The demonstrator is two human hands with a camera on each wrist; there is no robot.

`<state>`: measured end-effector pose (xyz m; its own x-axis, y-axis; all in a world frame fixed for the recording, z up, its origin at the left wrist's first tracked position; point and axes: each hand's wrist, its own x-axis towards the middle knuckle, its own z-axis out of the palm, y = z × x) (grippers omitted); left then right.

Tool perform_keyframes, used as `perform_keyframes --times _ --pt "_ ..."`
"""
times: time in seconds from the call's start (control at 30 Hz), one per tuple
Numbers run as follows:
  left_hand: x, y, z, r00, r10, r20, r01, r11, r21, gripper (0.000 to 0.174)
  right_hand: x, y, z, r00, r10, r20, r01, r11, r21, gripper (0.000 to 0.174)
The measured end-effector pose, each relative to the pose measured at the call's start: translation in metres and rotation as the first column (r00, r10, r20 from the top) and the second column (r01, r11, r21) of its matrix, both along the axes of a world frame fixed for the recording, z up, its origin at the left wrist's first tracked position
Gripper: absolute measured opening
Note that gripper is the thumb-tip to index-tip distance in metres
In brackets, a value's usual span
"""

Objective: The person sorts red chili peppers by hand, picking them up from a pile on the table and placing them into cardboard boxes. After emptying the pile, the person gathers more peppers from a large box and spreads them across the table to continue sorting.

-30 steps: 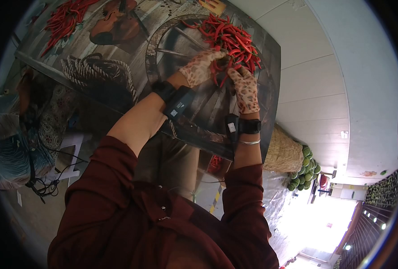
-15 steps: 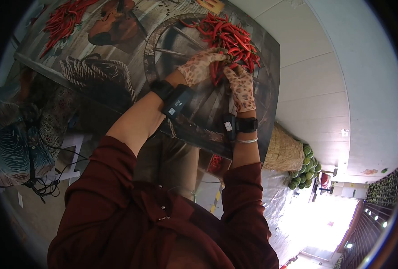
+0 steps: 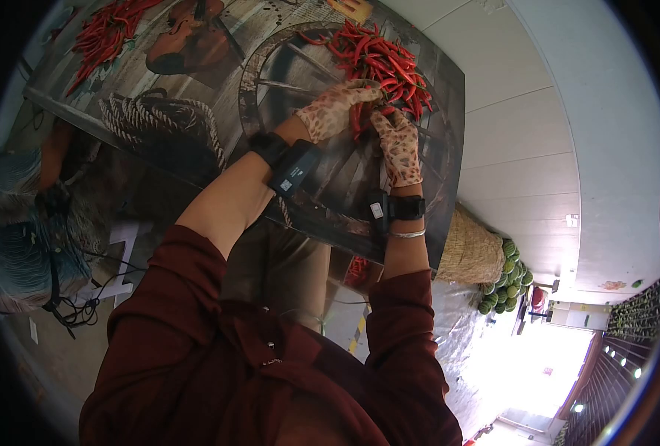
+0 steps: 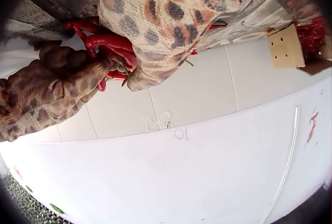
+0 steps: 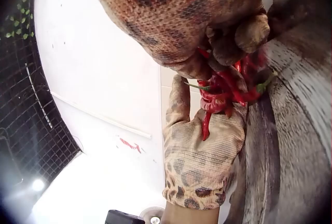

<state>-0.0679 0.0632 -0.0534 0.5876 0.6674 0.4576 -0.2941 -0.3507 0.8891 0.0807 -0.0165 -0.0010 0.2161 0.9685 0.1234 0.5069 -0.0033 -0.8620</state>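
Note:
Both hands wear spotted gloves and meet at the near side of a heap of red chili peppers [image 3: 383, 63] on the table. My left hand [image 3: 336, 111] grips a small bunch of chilies [image 4: 111, 47], whose red tips and green stems poke out past the fingers. Opposite it, my right hand [image 3: 399, 152] has its fingers bent in at the bunch and pinches chilies there. In the right wrist view, red pods [image 5: 223, 92] sit between the right fingertips [image 5: 252, 33] and the left palm. The fingers partly hide the bunch.
A second pile of red chilies [image 3: 107, 37] lies at the table's far left. The tabletop [image 3: 300, 149] bears printed rope, violin and wheel pictures. A cardboard box [image 4: 287, 47] with red chilies stands beyond the table. Straw-coloured material [image 3: 467, 249] and green melons [image 3: 507, 282] are at the right.
My right hand has shifted slightly left, closer to the left hand. A chili that hung below the bunch between the hands no longer shows there. The left hand stays nearly in place.

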Motion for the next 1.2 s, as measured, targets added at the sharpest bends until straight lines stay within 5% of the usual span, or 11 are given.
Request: perform_keyframes --times 0.03,0.07,0.1,0.13,0.23,0.27,0.3,0.63,0.83,0.9,1.2 --pt "0.0 -0.002 0.006 1.0 0.0 0.0 0.0 1.0 0.0 0.059 0.001 0.001 -0.001 1.0 -0.004 -0.011 0.004 1.0 -0.021 0.023" --pt "0.001 -0.003 0.013 0.983 -0.085 0.162 0.145 0.904 -0.403 0.056 0.002 0.001 -0.002 1.0 -0.009 -0.023 0.008 0.999 -0.041 0.022" --pt "0.001 -0.004 0.018 0.936 -0.093 0.34 0.318 0.636 -0.703 0.052 0.001 0.001 -0.001 1.0 -0.009 -0.023 0.008 0.999 -0.042 0.022" --pt "0.001 -0.003 0.016 0.936 -0.093 0.34 0.318 0.636 -0.703 0.052 0.0 0.0 -0.001 0.999 -0.006 -0.042 0.004 0.999 -0.036 0.022" --pt "0.002 0.001 0.002 0.967 -0.149 0.208 0.237 0.827 -0.51 0.048 -0.002 -0.001 0.0 0.998 -0.003 -0.069 0.001 1.0 -0.024 0.022" --pt "0.002 0.003 -0.003 0.999 0.01 -0.051 -0.016 0.993 -0.114 0.047 -0.003 -0.001 0.0 0.997 -0.003 -0.078 0.002 1.0 -0.019 0.022" --pt "0.004 0.005 -0.009 0.941 0.263 -0.211 -0.178 0.919 0.351 0.047 -0.002 -0.002 0.0 0.997 -0.003 -0.077 0.002 1.0 -0.019 0.022" --pt "0.024 0.026 -0.042 0.993 0.117 0.007 -0.117 0.985 0.127 0.042 0.003 -0.001 -0.012 0.964 -0.017 -0.266 0.012 1.0 -0.018 0.023" --pt "0.021 0.022 -0.04 0.954 0.301 0.011 -0.283 0.884 0.371 0.033 0.005 -0.001 -0.014 0.949 -0.017 -0.315 0.01 1.0 -0.023 0.025" --pt "0.024 0.025 -0.042 0.986 0.136 0.101 -0.147 0.983 0.11 0.034 0.004 -0.002 -0.013 0.946 -0.014 -0.323 0.008 1.0 -0.021 0.025" --pt "0.034 0.033 -0.057 0.978 0.148 0.148 -0.165 0.98 0.115 0.036 0.004 -0.004 -0.011 0.961 -0.005 -0.276 -0.004 1.0 -0.031 0.029"
